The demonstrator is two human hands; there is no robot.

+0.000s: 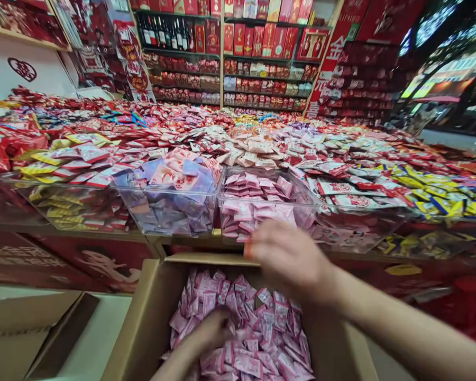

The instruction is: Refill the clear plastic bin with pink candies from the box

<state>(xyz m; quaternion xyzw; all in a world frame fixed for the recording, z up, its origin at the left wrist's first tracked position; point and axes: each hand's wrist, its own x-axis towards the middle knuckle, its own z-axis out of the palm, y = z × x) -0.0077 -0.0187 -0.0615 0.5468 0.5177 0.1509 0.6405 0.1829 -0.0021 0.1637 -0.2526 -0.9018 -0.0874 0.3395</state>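
the right hand (289, 259) is bare, and motion blur smears it so that the fingers run together into one soft shape. its forearm (400, 328) is bare too, long and slim, uncovered right out to the picture's lower right edge. the left hand (212, 330) is also bare and blurred, with a bare wrist and a short stretch of uncovered forearm.

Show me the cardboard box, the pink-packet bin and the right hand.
cardboard box (143, 317), head view, its left wall.
pink-packet bin (241, 218), head view, its clear front wall.
right hand (289, 259), head view, back of the hand.
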